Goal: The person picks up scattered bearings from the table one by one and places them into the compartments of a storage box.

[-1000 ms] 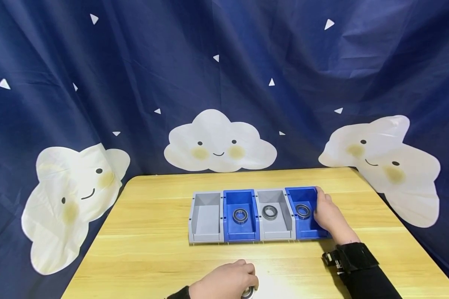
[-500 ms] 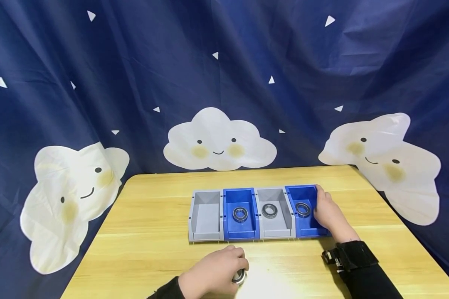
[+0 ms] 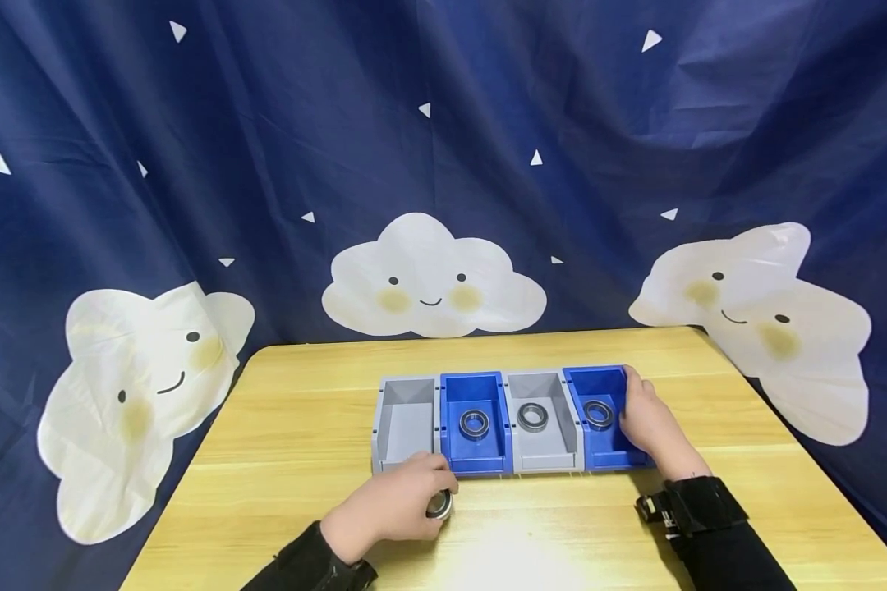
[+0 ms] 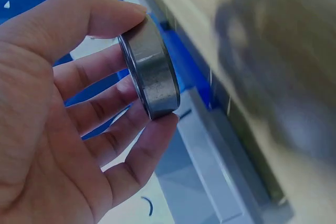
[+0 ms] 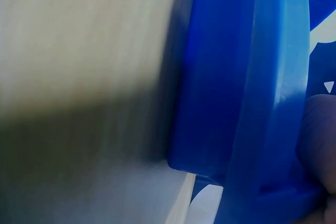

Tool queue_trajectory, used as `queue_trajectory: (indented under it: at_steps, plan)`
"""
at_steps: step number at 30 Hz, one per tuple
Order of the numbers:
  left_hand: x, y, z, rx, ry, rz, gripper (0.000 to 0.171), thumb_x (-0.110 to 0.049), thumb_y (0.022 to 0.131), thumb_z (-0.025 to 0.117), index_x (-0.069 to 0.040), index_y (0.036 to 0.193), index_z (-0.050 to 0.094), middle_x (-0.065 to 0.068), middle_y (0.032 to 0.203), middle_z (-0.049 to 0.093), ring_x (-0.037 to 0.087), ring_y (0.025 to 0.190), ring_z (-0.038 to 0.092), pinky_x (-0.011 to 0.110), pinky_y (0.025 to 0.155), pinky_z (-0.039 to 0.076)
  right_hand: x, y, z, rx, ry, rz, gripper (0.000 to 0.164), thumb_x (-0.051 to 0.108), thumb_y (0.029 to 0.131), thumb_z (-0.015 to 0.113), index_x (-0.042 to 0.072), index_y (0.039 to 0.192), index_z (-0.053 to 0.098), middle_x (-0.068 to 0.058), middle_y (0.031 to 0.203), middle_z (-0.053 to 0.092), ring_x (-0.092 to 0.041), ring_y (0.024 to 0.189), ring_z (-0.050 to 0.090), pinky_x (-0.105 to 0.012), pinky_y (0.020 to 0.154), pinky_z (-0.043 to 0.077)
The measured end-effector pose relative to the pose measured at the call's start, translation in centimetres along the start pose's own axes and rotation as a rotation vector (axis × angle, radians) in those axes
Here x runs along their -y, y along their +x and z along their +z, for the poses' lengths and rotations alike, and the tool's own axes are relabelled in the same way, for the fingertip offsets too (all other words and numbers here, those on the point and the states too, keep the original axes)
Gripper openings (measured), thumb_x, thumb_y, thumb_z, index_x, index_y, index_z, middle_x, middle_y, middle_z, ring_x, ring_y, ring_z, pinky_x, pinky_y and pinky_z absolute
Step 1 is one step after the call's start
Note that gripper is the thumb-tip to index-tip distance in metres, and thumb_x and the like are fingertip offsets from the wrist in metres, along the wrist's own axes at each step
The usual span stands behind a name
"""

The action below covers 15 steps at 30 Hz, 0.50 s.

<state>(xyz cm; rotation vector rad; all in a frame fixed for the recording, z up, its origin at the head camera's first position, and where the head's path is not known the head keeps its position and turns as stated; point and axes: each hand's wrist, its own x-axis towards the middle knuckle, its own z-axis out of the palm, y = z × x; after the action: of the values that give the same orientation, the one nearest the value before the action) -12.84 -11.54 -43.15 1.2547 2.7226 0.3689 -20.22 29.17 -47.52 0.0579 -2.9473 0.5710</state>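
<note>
My left hand [image 3: 395, 499] pinches a metal ball bearing [image 3: 447, 506] between thumb and fingers. In the left wrist view the bearing [image 4: 155, 72] is on edge, its smooth steel rim towards the camera. This hand is at the front of the leftmost grey bin [image 3: 408, 410], overlapping its front corner in the head view. My right hand [image 3: 654, 427] grips the right wall of the rightmost blue bin [image 3: 595, 382], fingers over the rim. Up close, the right wrist view shows that blue wall [image 5: 236, 77] with part of the hand [image 5: 320, 140] at its edge.
Between these stand another blue bin [image 3: 473, 390] and another grey bin [image 3: 535, 386], all side by side. Bearings lie in both blue bins and in the right grey one. The wooden table [image 3: 303, 410] extends around the row, with a dark blue curtain [image 3: 443, 180] behind.
My left hand has moved leftward and up towards the leftmost grey bin, carrying the bearing. The right hand keeps its hold on the blue bin.
</note>
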Motion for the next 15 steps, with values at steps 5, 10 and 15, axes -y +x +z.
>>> queue_trajectory:
  at_steps: [5, 10, 15]
  plan:
    - [1.1, -0.1, -0.7, -0.006, -0.026, -0.036, 0.034, -0.020, 0.075, 0.080, -0.016, 0.108, 0.072, -0.011, 0.100, 0.057, 0.009, 0.096, 0.053, 0.024, 0.085, 0.051, 0.1, -0.1, -0.1, 0.003, -0.002, 0.006, 0.070, -0.006, 0.087, 0.055, -0.020, 0.146, 0.018, -0.049, 0.124, 0.041, -0.055, 0.103, 0.056, -0.066, 0.089, 0.047]
    - [2.2, -0.1, -1.0, -0.037, 0.012, -0.045, 0.032, -0.020, 0.075, 0.080, -0.017, 0.105, 0.072, -0.009, 0.101, 0.058, 0.012, 0.096, 0.054, 0.026, 0.084, 0.051, 0.3, -0.2, -0.2, 0.013, -0.001, 0.013, 0.070, -0.006, 0.088, 0.055, -0.019, 0.146, 0.017, -0.048, 0.120, 0.042, -0.051, 0.096, 0.058, -0.064, 0.086, 0.049]
    - [3.2, 0.1, -1.6, -0.061, 0.048, -0.083, 0.034, -0.019, 0.074, 0.080, -0.014, 0.106, 0.071, -0.006, 0.102, 0.058, 0.012, 0.093, 0.053, 0.027, 0.079, 0.053, 0.2, -0.2, -0.1, -0.012, -0.010, -0.008, 0.071, -0.007, 0.085, 0.055, -0.020, 0.145, 0.019, -0.048, 0.119, 0.043, -0.054, 0.100, 0.056, -0.065, 0.085, 0.049]
